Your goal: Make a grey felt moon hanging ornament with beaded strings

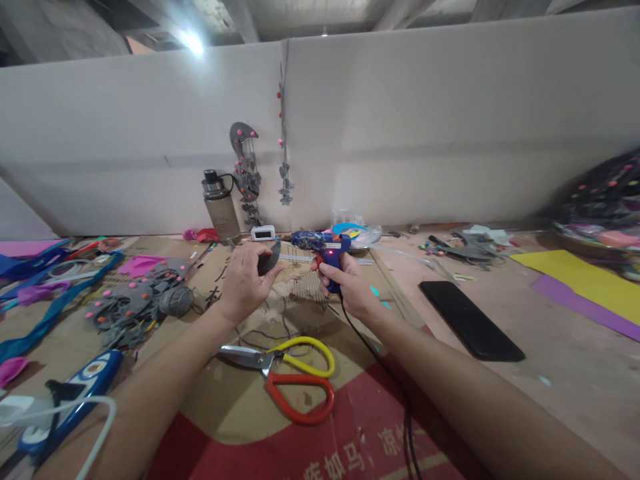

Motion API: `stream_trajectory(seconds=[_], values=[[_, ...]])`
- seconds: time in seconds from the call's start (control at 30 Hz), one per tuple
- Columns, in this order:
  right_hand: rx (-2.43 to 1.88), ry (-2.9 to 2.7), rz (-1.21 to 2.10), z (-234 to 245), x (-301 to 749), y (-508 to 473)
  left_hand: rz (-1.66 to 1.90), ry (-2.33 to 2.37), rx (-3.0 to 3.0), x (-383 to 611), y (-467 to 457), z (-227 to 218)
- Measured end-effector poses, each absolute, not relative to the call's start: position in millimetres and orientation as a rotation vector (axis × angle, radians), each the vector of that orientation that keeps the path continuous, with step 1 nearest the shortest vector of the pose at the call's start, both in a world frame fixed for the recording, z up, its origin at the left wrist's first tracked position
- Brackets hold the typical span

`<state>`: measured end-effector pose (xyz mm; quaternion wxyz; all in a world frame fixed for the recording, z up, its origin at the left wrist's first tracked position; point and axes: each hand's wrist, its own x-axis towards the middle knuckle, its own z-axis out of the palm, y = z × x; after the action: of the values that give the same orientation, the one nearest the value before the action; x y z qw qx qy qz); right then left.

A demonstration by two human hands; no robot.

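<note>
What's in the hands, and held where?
The right hand holds the blue glue gun by its handle. The left hand holds a small dark grey piece between thumb and fingers; the exact contact spot is partly hidden.

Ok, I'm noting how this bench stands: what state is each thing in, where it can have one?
Glue gun: in the right hand, small red light lit
Grey piece: held in the left hand
Scissors: lying down, blades looking closed or nearly
Bottle: standing, lid on
Phone: lying flat, dark
Yarn ball: wound
Overhead lamp: lit
</note>
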<state>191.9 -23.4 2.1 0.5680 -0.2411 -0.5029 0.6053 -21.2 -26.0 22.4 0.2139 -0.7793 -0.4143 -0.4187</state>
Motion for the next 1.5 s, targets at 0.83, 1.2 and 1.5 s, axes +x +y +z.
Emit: stream_trajectory(seconds=[0.83,1.2,1.5], values=[[-0.505,-1.144,1.525,-4,191,-24,-1.399,-1.242,-2.205,-16,-30,24],[-0.471,-1.103,1.573,2,190,-27,-1.497,-1.32,-2.208,-13,-31,24],[-0.605,-1.065,1.574,-7,193,-16,-1.519,-1.588,-2.099,-20,-19,18]])
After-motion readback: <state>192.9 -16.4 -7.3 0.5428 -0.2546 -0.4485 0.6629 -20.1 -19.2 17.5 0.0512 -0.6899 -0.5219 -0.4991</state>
